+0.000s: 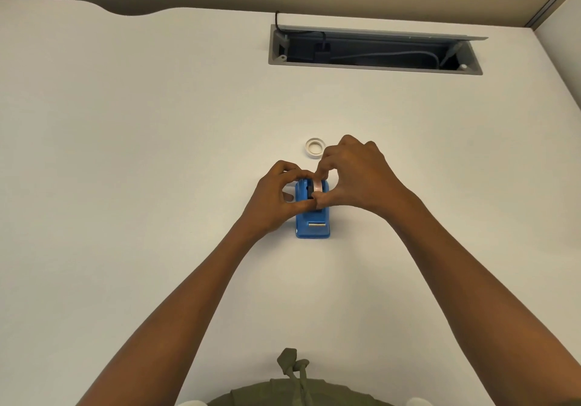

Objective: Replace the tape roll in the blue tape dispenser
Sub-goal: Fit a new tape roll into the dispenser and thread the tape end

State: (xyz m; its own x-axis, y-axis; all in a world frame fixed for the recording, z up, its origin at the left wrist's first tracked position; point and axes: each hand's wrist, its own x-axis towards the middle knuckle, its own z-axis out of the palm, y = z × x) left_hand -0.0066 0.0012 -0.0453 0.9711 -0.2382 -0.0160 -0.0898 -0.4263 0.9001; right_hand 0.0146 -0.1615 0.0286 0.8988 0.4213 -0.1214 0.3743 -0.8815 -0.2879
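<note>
Both hands meet over blue tape dispenser (312, 217), mid-table. Left hand (276, 199) and right hand (352, 174) both pinch tape roll (317, 186) seated in it. Empty white core (313, 147) just behind, w/ open cable hatch (374, 48) near far edge.

Blue tape dispenser (312, 217) upright on table, pinkish roll (318, 186) inside; empty white core (313, 147) beyond.

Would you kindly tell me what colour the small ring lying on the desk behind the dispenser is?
The ring is white, seen clearly in the head view.
</note>
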